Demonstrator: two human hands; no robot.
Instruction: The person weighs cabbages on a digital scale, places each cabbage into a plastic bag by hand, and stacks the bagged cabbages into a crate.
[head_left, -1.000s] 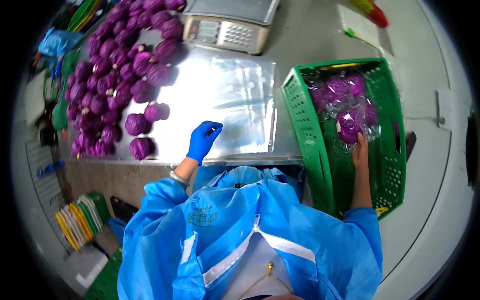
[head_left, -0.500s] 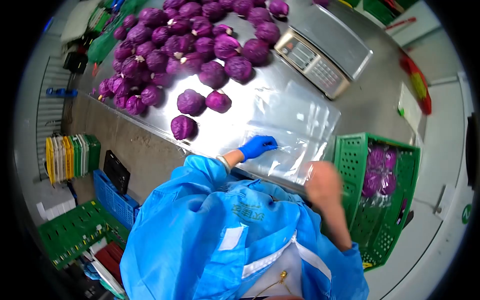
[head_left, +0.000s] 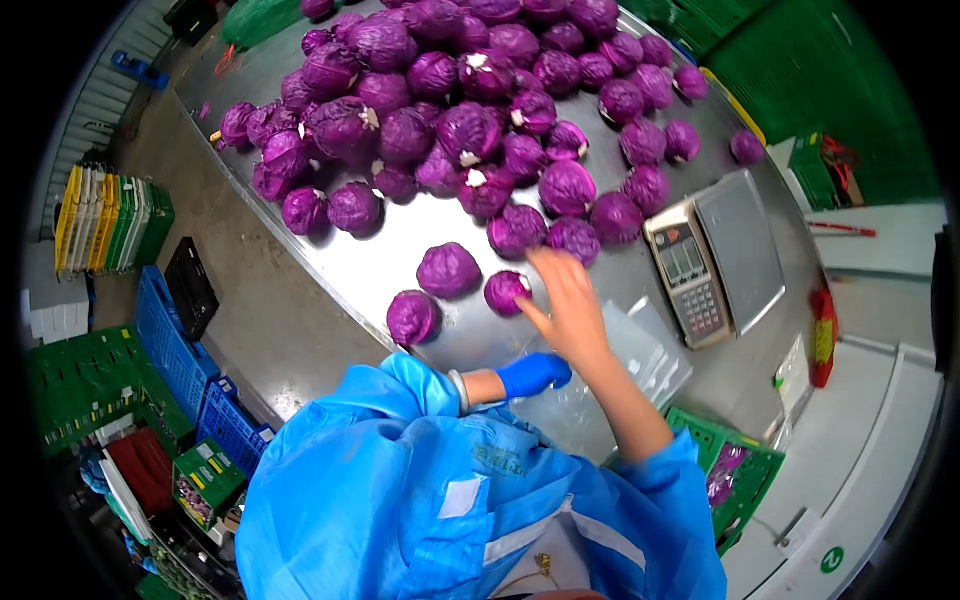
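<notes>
My left hand, in a blue glove, is closed at the edge of a clear plastic bag lying flat on the metal table. My bare right hand is stretched over the table with thumb and fingers apart. Its thumb comes close to a small red cabbage; whether it touches is not clear. Two more red cabbages sit to the left, one larger and one nearer the table edge.
Beyond my hands a large heap of red cabbages covers the metal table. A digital scale stands at the right. Below it is a green crate with bagged cabbage inside. Blue crates stand on the floor at left.
My right hand has moved from beside the green crate up and left to the small cabbage. My left hand stays closed at the bag. The view has turned toward the heap.
</notes>
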